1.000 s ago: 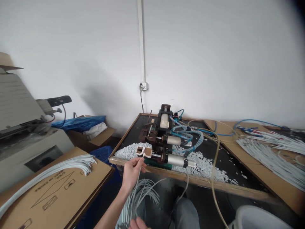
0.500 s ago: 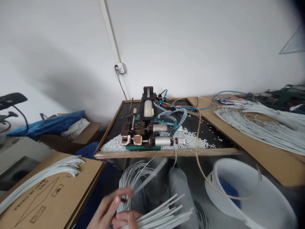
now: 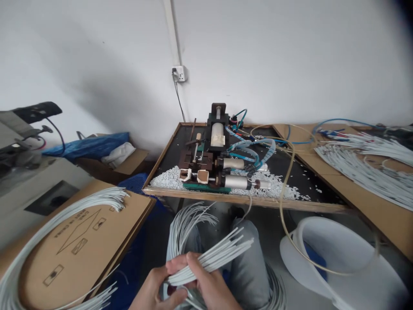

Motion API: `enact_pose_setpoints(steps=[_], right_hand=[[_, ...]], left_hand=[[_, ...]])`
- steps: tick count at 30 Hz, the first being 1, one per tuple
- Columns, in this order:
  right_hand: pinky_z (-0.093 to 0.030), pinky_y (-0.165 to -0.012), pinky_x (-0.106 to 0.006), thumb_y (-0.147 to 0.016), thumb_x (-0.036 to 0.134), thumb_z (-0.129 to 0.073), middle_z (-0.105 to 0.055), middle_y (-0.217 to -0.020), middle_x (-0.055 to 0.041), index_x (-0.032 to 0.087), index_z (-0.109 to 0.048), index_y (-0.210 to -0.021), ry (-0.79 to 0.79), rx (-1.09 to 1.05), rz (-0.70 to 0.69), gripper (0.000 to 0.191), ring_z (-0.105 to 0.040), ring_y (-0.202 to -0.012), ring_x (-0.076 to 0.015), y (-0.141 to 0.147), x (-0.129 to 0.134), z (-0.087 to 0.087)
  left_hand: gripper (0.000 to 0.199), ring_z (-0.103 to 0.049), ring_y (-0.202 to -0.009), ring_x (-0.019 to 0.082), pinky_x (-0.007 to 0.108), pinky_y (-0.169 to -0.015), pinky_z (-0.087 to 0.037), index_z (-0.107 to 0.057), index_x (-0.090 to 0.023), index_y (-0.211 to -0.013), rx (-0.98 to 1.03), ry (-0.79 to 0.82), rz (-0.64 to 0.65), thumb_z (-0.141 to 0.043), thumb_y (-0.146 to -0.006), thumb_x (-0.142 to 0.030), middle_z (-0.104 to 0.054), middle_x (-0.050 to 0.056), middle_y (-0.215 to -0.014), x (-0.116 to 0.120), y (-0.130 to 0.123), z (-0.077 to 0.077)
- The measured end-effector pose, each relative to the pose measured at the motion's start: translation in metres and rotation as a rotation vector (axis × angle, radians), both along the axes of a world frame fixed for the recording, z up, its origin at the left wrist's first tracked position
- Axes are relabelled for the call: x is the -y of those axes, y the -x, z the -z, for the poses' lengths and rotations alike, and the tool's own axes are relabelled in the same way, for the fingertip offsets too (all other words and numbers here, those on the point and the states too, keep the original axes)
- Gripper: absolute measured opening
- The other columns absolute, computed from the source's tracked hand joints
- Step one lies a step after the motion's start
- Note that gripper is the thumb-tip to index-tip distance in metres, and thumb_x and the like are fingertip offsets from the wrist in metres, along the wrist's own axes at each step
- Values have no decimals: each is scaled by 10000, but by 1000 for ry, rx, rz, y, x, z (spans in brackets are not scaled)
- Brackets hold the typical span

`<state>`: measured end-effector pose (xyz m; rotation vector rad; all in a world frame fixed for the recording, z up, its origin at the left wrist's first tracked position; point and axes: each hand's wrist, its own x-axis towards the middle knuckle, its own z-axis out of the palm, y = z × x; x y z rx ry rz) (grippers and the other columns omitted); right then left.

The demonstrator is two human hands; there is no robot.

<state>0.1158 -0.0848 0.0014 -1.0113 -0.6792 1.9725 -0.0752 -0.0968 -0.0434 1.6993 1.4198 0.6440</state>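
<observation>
look low in the middle of the frame for the bunch of thin white wires [image 3: 226, 254], gripped with the right hand [image 3: 208, 282] and the left hand [image 3: 157, 286] together. should feel light, bendy and a little slick, not easy to break. best to squeeze near the middle, keeping the tips free. can't see inside the grip or find the other ends.
</observation>
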Motion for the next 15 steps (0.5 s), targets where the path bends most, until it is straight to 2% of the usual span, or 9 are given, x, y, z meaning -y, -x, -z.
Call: enact_pose_setpoints(steps=[3, 6, 9, 11, 13, 15], right_hand=[[-516, -950, -424, -857, 630, -543, -760, -1136, -170, 122, -739, -1018, -17, -24, 25, 568, -679, -1125, -304, -4, -1, 2], [-511, -985, -407, -869, 608, -544, -764, -1134, -156, 126, -742, -1027, -49, -18, 67, 545, -684, -1118, -283, -8, -3, 0], [-508, -980, -390, -863, 606, -556, -787, -1059, -133, 141, -761, -981, -78, 23, 92, 521, -702, -1060, -268, -10, -6, -6], [-512, -968, -371, -848, 641, -553, -790, -1051, -122, 152, -768, -975, -75, 49, 81, 549, -702, -1056, -261, -11, -8, -10], [-523, -957, -366, -816, 678, -568, -790, -1055, -123, 153, -773, -969, -59, 58, 70, 584, -704, -1059, -266, -10, -7, -12], [-537, -937, -374, -802, 680, -588, -793, -1037, -124, 156, -779, -960, -70, 60, 60, 579, -712, -1040, -272, -8, -5, -12]], left_hand=[[217, -741, -833, 273, 307, -768, -590, -792, -293, -1017, -17, 40, 173, -660, -890, -408, -799, 48, -939, -13, -16, -21], [211, -735, -825, 240, 267, -750, -572, -776, -283, -1005, -33, 10, 191, -616, -927, -396, -795, 30, -946, -19, -24, -27], [234, -729, -912, 251, 292, -818, -578, -739, -266, -1078, -101, -71, 142, -641, -905, -390, -779, 52, -1027, -17, -25, -18], [352, -709, -1028, 274, 334, -905, -569, -690, -262, -1188, -138, -128, 126, -694, -862, -394, -749, 77, -1146, -14, -23, -8], [388, -712, -1029, 286, 354, -902, -577, -682, -252, -1188, -158, -133, 97, -725, -831, -398, -748, 91, -1146, -14, -19, 3], [331, -731, -966, 278, 337, -845, -591, -694, -242, -1140, -151, -87, 67, -714, -828, -353, -765, 89, -1086, -16, -15, 13]])
